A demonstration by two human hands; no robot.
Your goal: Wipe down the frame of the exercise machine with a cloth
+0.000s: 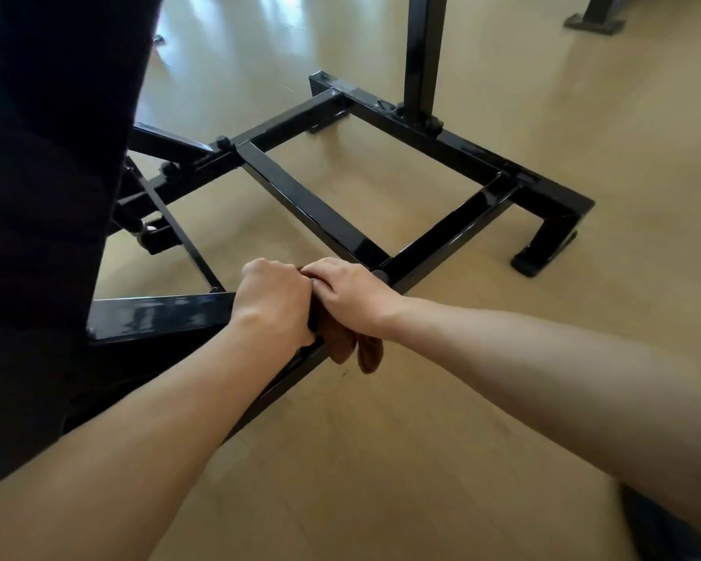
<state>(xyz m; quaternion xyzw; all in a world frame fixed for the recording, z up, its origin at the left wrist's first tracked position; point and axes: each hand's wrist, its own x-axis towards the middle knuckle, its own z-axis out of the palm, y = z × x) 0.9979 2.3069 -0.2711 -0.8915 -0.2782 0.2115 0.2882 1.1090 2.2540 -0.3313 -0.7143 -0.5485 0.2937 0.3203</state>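
Cloth (363,350): brown, soft, bunched up, mid-frame just below centre. It is draped over a low bar of the frame (312,204), w/ two rounded folds hanging off the bar's lower-right side toward the floor (421,439).

Left hand (274,303) is curled around the bar + the cloth's edge, knuckles up. Right hand (351,295) lies over the cloth, fingers bent down onto it & gripping it. The two hands touch, side by side.

Frame: black square steel tubing, glossy paint w/ bright reflections, bolted joints. The bars form a rectangle in the centre & upper right of the picture, standing on short angled feet w/ flat pads. An upright post (423,54) rises at top centre. A dark padded part (57,155) fills the left edge.

Floor: smooth, tan, slightly shiny, w/ window glare at upper left.
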